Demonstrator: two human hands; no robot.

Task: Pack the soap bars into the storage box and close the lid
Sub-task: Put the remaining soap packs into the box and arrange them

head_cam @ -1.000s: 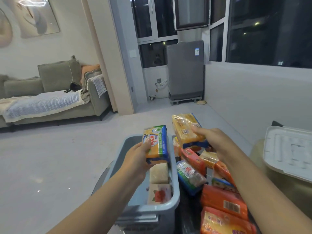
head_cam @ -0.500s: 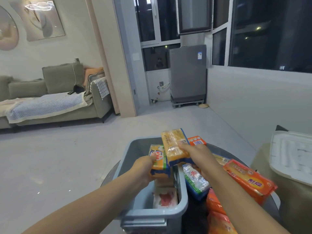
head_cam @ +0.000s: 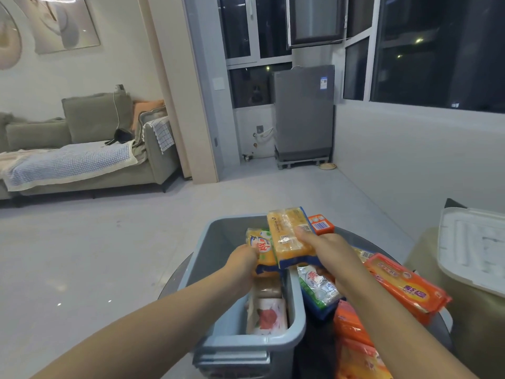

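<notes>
Over the storage box, one soap bar was gripped by the left hand, another soap bar by the right hand beside it.

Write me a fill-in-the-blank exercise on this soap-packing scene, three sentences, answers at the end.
1. Each hand holds a yellow soap pack above the grey ____.
2. The white lid lies to the ____ of the storage box, so the box is not yet closed.
3. The orange soap pack lies ____ the box.

Answers: storage box; right; outside
</notes>
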